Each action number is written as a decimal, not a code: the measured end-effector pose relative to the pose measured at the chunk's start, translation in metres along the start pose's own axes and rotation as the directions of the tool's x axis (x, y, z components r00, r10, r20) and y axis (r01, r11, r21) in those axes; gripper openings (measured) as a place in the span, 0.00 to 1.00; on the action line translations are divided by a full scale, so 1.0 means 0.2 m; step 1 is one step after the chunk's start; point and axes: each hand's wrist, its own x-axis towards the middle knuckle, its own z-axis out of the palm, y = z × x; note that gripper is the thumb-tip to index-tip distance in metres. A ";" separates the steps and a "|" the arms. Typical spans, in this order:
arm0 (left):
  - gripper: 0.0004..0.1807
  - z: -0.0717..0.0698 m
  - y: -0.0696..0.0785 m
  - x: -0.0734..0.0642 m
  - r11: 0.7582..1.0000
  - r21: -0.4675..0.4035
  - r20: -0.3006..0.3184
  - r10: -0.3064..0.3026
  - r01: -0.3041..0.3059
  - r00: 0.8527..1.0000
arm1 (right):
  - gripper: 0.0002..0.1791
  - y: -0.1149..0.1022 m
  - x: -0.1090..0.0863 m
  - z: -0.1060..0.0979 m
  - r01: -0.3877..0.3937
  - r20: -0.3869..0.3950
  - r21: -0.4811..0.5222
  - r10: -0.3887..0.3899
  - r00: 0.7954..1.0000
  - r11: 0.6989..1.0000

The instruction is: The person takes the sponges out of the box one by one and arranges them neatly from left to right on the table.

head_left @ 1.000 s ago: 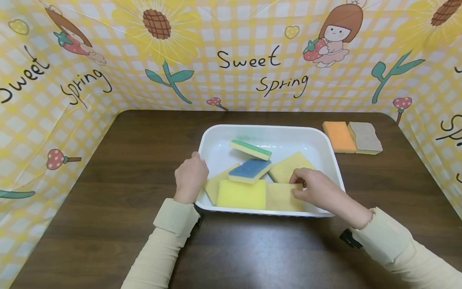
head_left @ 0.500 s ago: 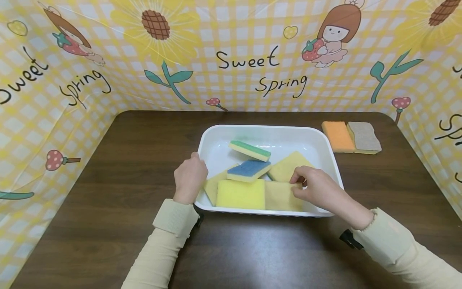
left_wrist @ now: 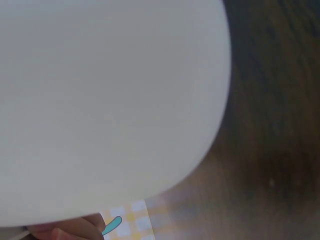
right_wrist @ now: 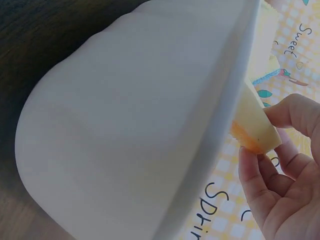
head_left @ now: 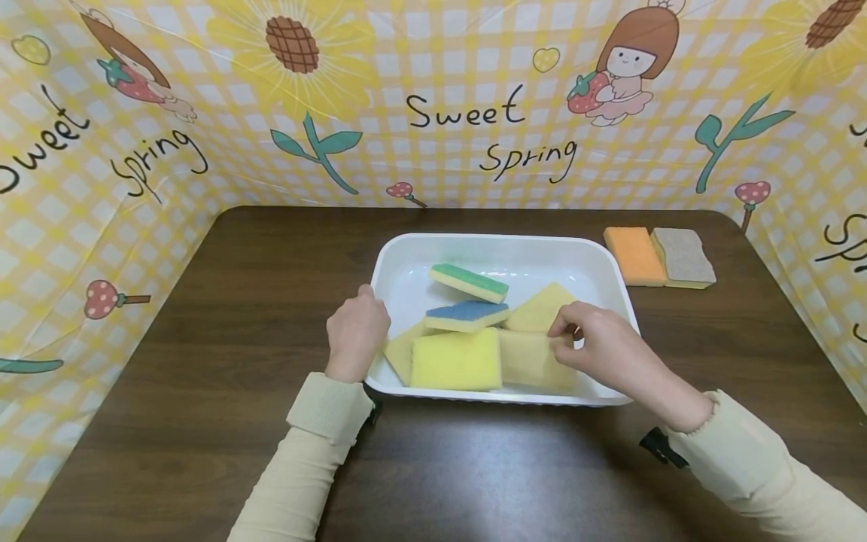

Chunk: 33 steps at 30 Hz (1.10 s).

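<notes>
My right hand (head_left: 603, 346) pinches the right edge of a pale yellow sponge (head_left: 531, 357), its near edge over the floor of the white plastic tray (head_left: 589, 256). In the right wrist view this sponge (right_wrist: 258, 122) shows an orange underside between thumb and fingers. At the tray's left rim, my left hand (head_left: 357, 335) grips with curled fingers; its fingers (left_wrist: 75, 227) show past the rim in the left wrist view. Beside the held sponge lies a bright yellow sponge (head_left: 455, 361). Behind it, a blue-topped sponge (head_left: 467, 315) rests tilted. Farther back leans a green-topped sponge (head_left: 470, 281).
Two more pale yellow sponges lie in the tray, a left one (head_left: 401, 350) and a right one (head_left: 545, 305). On the dark wooden table (head_left: 291, 263), right of the tray, an orange sponge (head_left: 635, 256) and a grey-topped sponge (head_left: 684, 256) sit side by side. Patterned cloth (head_left: 460, 45) surrounds the table.
My right hand has risen slightly and shifted right, lifting the pale yellow sponge. The blue-topped sponge has tipped, and the bright yellow one has shifted a little. The left hand stays put.
</notes>
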 end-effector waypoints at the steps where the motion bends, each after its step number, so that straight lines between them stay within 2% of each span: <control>1: 0.16 0.00 0.00 0.00 1.000 -0.003 -0.001 0.000 0.000 1.000 | 0.06 0.00 0.00 0.00 0.002 -0.007 0.002 -0.002 1.000 1.000; 12: 0.17 0.00 0.01 0.00 1.000 -0.007 -0.002 0.001 -0.001 1.000 | 0.07 0.00 -0.01 -0.01 0.032 -0.068 0.034 -0.029 0.997 0.999; 19: 0.17 0.00 0.01 0.00 1.000 -0.013 -0.004 0.002 -0.002 1.000 | 0.08 0.01 -0.02 -0.03 0.064 -0.141 0.042 -0.058 0.988 0.997; 33: 0.16 0.00 0.00 0.00 1.000 -0.021 -0.010 -0.007 0.006 1.000 | 0.08 0.03 -0.05 -0.08 0.008 -0.189 0.136 0.018 0.982 0.991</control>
